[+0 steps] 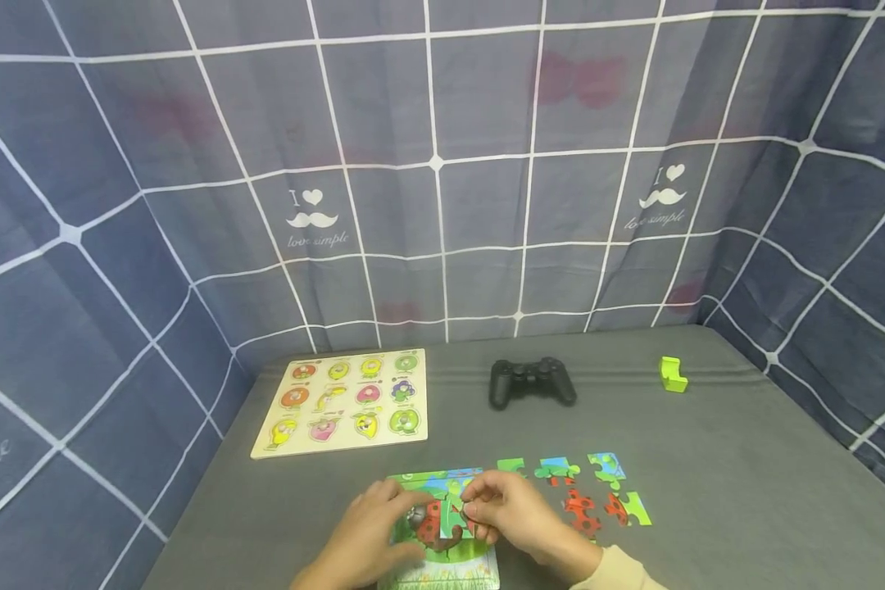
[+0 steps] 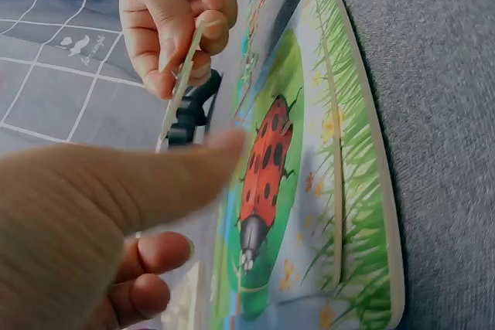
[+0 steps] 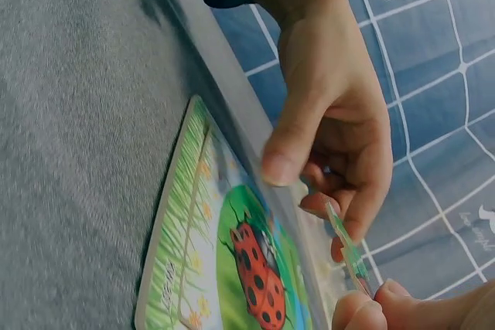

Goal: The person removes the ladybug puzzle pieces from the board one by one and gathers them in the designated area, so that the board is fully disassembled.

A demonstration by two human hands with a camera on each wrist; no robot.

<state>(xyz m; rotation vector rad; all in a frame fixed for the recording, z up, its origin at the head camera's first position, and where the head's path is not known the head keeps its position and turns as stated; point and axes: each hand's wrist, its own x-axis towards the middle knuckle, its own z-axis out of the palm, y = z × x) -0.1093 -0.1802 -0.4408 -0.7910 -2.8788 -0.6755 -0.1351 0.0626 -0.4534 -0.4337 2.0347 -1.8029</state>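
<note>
Puzzle piece (image 1: pixel 453 522), between hands (image 1: pixel 372 524) (image 1: pixel 515 510), above board (image 1: pixel 446 571)

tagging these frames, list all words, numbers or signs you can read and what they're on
"I" with heart and moustache signs: backdrop, twice in head view
"love simple": backdrop, below each moustache
"ple", cut off: backdrop, far left
Dark lettering on the puzzle board: too blurred to read
Tiny markings on the fruit board: too small to read
</note>
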